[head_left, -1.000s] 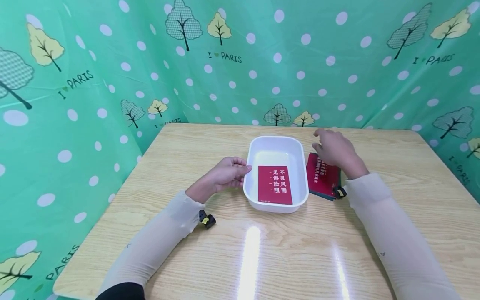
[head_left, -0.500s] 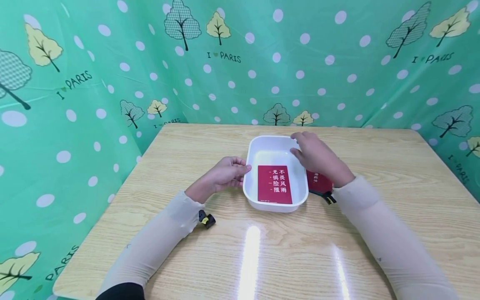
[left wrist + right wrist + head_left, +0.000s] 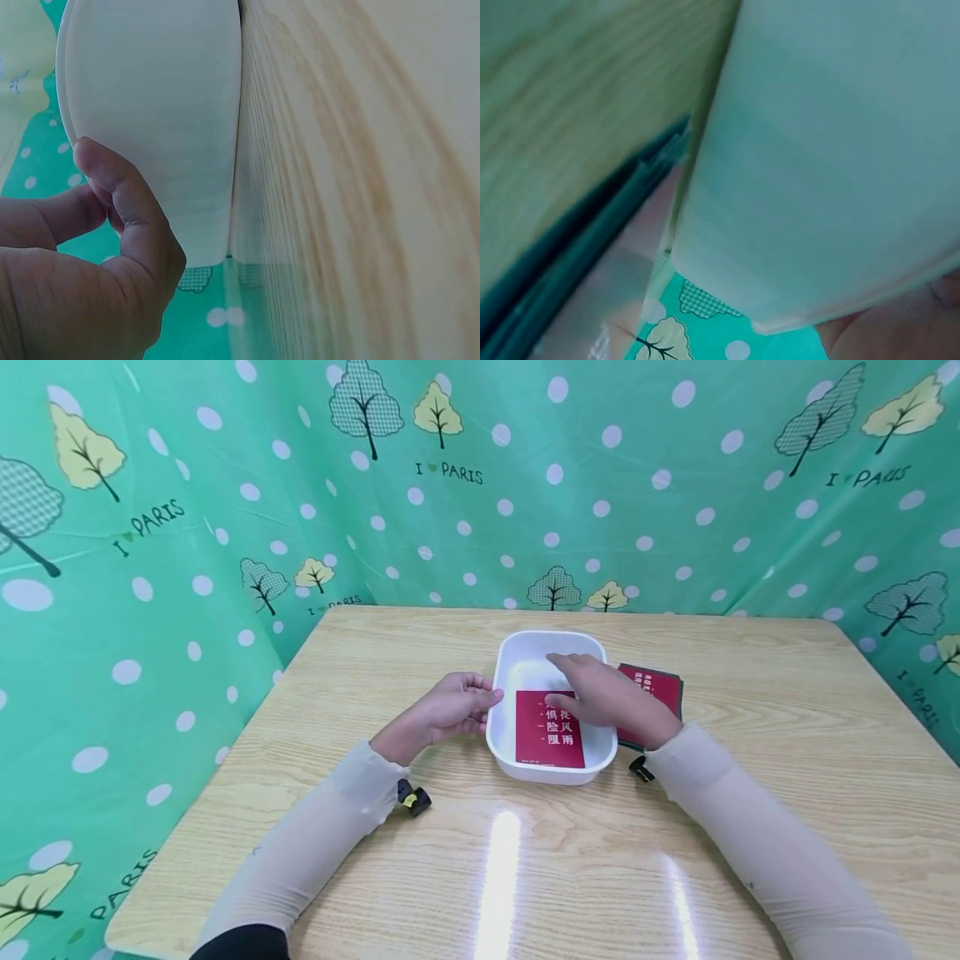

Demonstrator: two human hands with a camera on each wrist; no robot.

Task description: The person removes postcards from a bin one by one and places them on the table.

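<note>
A white plastic basin [image 3: 551, 778] stands on the table, with a red card or thin booklet [image 3: 536, 747] printed with white characters lying inside. My left hand [image 3: 453, 706] holds the basin's left rim, thumb at the edge; the left wrist view shows that thumb [image 3: 124, 180] against the rim. Over the basin's right side reaches my right hand [image 3: 600, 689], fingers extended above the red card and partly covering its print. A stack of similar red pieces [image 3: 660, 687] lies just right of the basin, partly hidden by the right hand and wrist. Its dark green edges [image 3: 592, 244] show in the right wrist view.
Wooden table [image 3: 420, 893] surrounds the basin. A green curtain [image 3: 480, 527] with dots and trees hangs behind and to the left. Small black wrist devices [image 3: 415, 799] sit under both forearms.
My right hand has moved left from above the red stack to over the basin, uncovering part of the stack. The left hand, basin and card inside look the same.
</note>
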